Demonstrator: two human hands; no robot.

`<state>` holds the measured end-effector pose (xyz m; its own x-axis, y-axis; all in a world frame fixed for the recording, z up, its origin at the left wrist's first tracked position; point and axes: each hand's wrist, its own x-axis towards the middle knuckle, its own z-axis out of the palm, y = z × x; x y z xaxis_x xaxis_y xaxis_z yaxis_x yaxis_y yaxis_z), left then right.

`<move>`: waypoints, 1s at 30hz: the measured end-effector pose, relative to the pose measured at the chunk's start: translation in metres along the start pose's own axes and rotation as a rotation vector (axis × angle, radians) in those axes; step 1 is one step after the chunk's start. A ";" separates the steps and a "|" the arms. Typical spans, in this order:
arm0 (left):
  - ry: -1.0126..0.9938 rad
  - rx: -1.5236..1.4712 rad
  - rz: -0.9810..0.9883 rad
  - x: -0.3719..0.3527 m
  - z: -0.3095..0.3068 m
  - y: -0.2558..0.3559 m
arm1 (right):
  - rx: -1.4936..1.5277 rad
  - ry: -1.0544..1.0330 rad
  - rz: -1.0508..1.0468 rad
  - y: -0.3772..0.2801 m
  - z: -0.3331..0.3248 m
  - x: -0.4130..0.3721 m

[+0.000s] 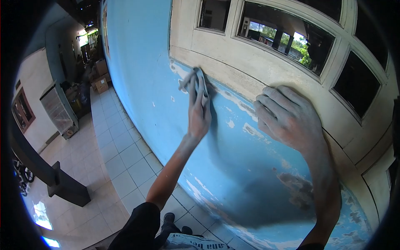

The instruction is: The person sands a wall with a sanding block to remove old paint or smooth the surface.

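Pale dust coats both of my hands. My left hand is pressed up to the blue wall, just below the wooden window frame. A thin folded grey sheet, which looks like sandpaper, is pinched between its fingers; most of it is hidden. Around it the blue paint is chipped, with whitish patches showing. Farther right, the bent fingers of my right hand lie together over the lower edge of the cream frame and grip it.
Bare grey patches mark the lower wall. Tiled floor runs along its foot, where my shoes show. At left stand a dark post and a tall cabinet. Cardboard boxes sit farther back.
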<state>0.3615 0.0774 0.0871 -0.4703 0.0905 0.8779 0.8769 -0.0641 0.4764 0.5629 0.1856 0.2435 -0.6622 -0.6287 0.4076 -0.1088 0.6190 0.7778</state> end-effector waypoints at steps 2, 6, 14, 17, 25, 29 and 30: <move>-0.088 0.006 0.091 -0.034 0.003 0.004 | -0.009 0.006 -0.004 0.001 0.000 0.000; -0.094 0.001 0.044 -0.043 0.007 -0.003 | 0.012 -0.026 0.004 0.000 0.000 -0.001; -0.168 -0.053 0.099 -0.070 0.013 0.004 | -0.035 -0.008 -0.022 0.001 0.001 -0.001; -0.209 -0.019 0.032 -0.062 -0.001 -0.009 | 0.010 -0.005 0.007 0.001 0.002 -0.001; -0.175 -0.035 0.169 -0.036 -0.002 0.012 | -0.006 0.008 0.006 0.000 0.001 0.001; 0.067 -0.164 -0.313 0.004 -0.012 -0.049 | 0.004 0.015 0.006 0.000 0.001 0.001; 0.063 -0.159 -0.313 -0.005 -0.013 -0.046 | 0.007 0.018 0.011 -0.001 0.002 0.001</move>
<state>0.3220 0.0670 0.0612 -0.7234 0.0687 0.6870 0.6651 -0.1975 0.7202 0.5613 0.1856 0.2425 -0.6501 -0.6303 0.4243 -0.1074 0.6291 0.7699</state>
